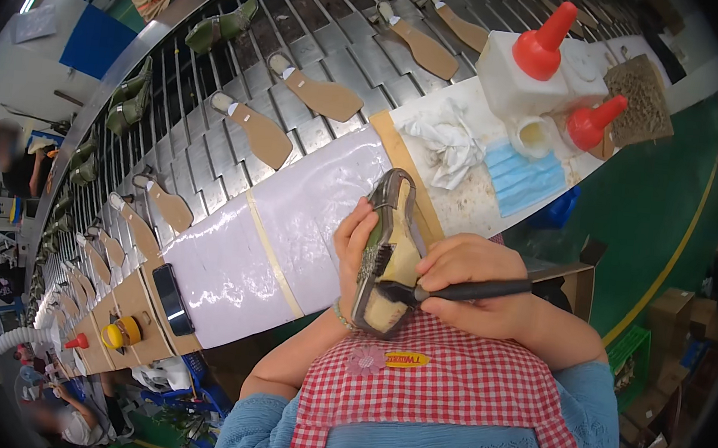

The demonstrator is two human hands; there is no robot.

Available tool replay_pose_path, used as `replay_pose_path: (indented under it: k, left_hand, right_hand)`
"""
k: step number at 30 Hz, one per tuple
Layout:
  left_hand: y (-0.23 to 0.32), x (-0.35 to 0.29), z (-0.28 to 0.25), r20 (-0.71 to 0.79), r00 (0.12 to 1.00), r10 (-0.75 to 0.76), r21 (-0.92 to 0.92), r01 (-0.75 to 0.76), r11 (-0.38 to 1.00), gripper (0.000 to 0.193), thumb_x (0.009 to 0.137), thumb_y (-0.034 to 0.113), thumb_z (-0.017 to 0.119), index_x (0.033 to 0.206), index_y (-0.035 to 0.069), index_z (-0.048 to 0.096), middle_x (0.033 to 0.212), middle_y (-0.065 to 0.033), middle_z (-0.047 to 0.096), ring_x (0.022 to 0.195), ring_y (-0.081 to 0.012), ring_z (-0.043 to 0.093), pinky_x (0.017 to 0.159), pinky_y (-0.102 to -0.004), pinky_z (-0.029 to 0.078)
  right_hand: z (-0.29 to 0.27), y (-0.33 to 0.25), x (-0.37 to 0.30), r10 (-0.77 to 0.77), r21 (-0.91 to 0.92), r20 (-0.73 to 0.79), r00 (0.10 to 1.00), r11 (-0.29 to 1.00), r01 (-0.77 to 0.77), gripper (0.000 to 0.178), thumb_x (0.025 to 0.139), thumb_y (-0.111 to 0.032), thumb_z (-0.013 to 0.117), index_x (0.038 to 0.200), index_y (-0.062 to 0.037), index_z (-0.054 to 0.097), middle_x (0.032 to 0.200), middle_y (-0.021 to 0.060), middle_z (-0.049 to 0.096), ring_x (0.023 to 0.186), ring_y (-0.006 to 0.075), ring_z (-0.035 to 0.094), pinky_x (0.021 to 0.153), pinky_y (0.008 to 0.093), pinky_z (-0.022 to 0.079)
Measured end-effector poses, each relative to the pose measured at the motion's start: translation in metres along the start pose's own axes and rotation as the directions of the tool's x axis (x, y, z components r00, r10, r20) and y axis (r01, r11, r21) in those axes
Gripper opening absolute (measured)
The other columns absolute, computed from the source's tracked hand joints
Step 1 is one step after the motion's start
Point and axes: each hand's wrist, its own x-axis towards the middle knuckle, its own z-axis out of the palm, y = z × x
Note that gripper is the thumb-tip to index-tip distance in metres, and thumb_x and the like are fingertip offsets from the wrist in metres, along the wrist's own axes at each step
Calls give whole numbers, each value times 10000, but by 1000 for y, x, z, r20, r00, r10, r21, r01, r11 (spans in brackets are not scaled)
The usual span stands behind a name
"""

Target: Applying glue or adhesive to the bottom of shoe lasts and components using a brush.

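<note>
Well, the left hand has its fingers clamped around a shoe, pale sole showing, at the worktop's near edge; the right hand's fingers grip a black-handled brush against that sole. On the worktop's right, a blue mask lies near red-capped white bottles.

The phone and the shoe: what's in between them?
In the head view, a shiny pale sheet with a yellowish strip across it, then the left hand holding the shoe, lie past the phone.
</note>
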Motion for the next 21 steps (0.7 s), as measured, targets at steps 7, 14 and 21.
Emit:
replay_pose_path:
  k: [7,14,21]
  left_hand:
    - [-3,34,-65,262,848,-460,-629,512,585,658,746,281,790,1251,-15,487,1159,-89,603,1058,-205,581,935,-339,451]
    - [14,40,-59,636,691,-345,-476,702,529,685,691,247,831,1242,2,505,1161,-72,599,1064,-172,566,923,-326,451]
    - [32,47,-52,723,616,-313,-385,736,557,571,709,180,800,1190,-3,552,1115,-68,616,1018,-148,569,889,-307,461]
  right_hand:
    - [-17,7,1,510,745,-190,839,631,-215,186,870,-132,646,1004,-17,592,965,98,646,882,170,621,820,305,486]
    - [-3,13,8,638,883,-72,766,399,-249,157,879,-149,639,981,-40,592,958,78,642,870,154,616,819,302,481]
    - [9,3,9,192,248,-297,935,961,-118,164,785,-56,715,914,-6,626,913,89,645,875,165,616,760,288,489]
